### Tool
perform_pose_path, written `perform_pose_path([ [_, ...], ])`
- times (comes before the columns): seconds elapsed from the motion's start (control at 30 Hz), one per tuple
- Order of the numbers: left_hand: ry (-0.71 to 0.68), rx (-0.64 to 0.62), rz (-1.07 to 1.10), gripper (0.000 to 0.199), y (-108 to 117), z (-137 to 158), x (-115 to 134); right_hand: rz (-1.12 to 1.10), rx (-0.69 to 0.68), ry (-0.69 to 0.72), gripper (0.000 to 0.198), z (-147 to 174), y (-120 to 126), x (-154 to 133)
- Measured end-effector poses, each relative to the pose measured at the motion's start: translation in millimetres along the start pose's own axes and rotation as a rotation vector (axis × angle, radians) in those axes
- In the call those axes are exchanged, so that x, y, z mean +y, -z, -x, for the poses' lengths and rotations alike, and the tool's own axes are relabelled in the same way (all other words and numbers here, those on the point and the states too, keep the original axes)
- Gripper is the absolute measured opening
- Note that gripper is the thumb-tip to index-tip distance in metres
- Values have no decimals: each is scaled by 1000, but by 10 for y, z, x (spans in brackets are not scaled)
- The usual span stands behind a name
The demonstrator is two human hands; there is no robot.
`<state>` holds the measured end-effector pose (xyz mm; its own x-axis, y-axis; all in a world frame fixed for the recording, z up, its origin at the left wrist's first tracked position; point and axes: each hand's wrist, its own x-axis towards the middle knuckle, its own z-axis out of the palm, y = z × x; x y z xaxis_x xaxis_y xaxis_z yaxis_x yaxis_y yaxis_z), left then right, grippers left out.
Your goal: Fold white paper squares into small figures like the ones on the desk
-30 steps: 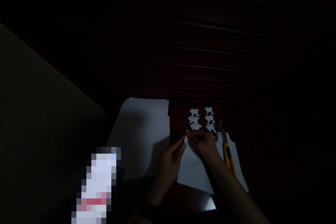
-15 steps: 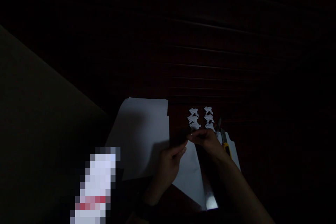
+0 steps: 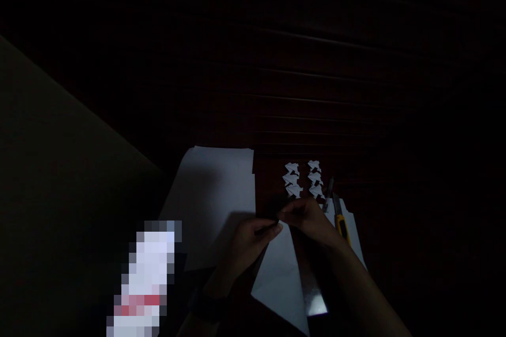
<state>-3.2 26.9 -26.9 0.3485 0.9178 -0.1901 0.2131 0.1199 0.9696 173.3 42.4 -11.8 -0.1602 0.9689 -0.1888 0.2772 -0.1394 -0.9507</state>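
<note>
A white sheet of paper narrows to a point at its top, where both my hands meet. My left hand pinches this upper end between thumb and fingers from the left. From the right, my right hand has its fingertips closed on the same tip. The exact fold between the fingers is too dark to make out. Just beyond my hands lie small folded paper figures, several in a left column and several in a right column.
A large stack of white paper lies left of my hands. To the right, a yellow utility knife rests on more white paper, beside a slim dark tool. A blurred bright shape stands at lower left.
Both hands have come down slightly towards me, and the pointed sheet has shifted the same way. More of the paper figures and the yellow knife shows now.
</note>
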Motion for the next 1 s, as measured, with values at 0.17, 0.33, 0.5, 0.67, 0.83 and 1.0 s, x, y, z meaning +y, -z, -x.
perform_pose_path([
  [0.17, 4, 15, 22, 22, -23, -3, -22, -75, -64, -21, 17, 14, -4, -3],
  [0.33, 30, -49, 21, 22, -20, 23, -13, -256, -207, -133, 26, 50, 103, -21],
  [0.5, 39, -76, 19, 22, -10, 37, -32, -301, -234, -162, 25, 57, 141, -15],
  [0.67, 14, -98, -29, 23, 1, 49, -3, -269, -240, -143, 25, 46, 138, -5],
  [0.83, 7, -94, -38, 24, 4, 54, 16, -256, -199, -128, 23, 44, 136, 4],
  [1.0, 14, -105, -43, 23, -5, 56, 14, -225, -154, -128, 20, 40, 104, 28],
])
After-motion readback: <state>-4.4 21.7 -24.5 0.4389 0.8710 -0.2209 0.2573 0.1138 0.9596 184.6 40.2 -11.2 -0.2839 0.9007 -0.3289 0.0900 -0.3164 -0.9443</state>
